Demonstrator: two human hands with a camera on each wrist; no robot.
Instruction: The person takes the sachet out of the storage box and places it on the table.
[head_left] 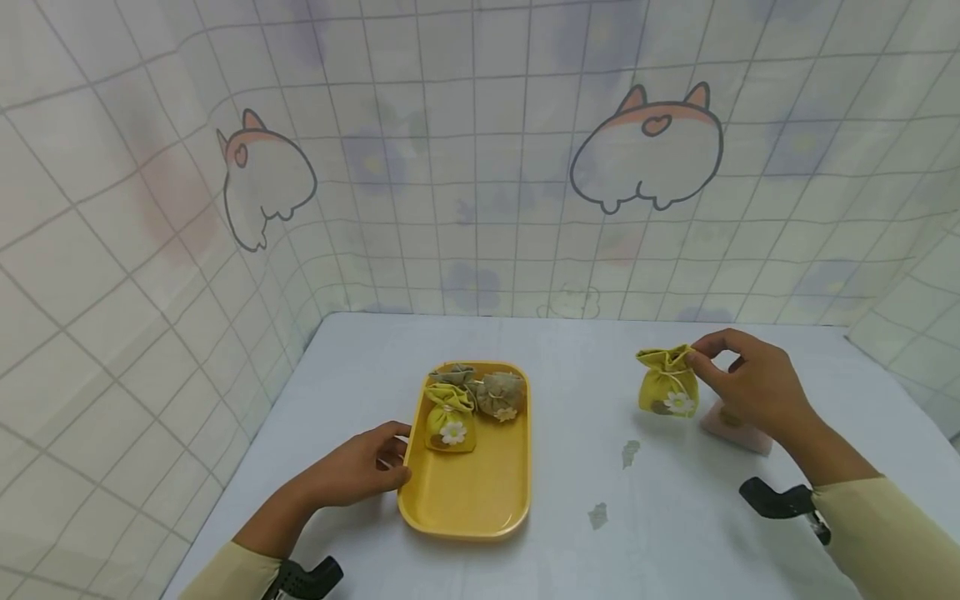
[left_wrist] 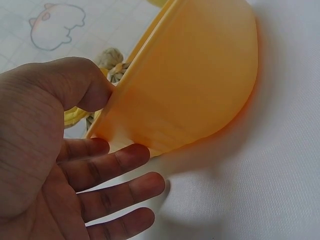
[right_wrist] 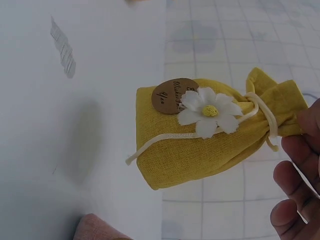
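Note:
My right hand (head_left: 750, 379) pinches the gathered neck of a yellow drawstring pouch (right_wrist: 200, 140) between thumb and finger. The pouch hangs above the table at the right, showing a white cloth flower, a round brown tag and a pale cord. At the left, my left hand (head_left: 360, 467) touches the outer side of a yellow tray (head_left: 465, 508). In the left wrist view its thumb meets the rim and its other fingers are fairly straight. Lying in the tray's far half are another yellow pouch (head_left: 451, 421) and grey-green pouches (head_left: 498, 393).
A pinkish pouch-like item (head_left: 735, 427) lies on the white table (head_left: 570, 550) beneath my right hand, partly hidden by it. Two grey-green patches (head_left: 630, 452) mark the cloth between tray and right hand. A grid-patterned curtain (head_left: 480, 167) stands behind the table.

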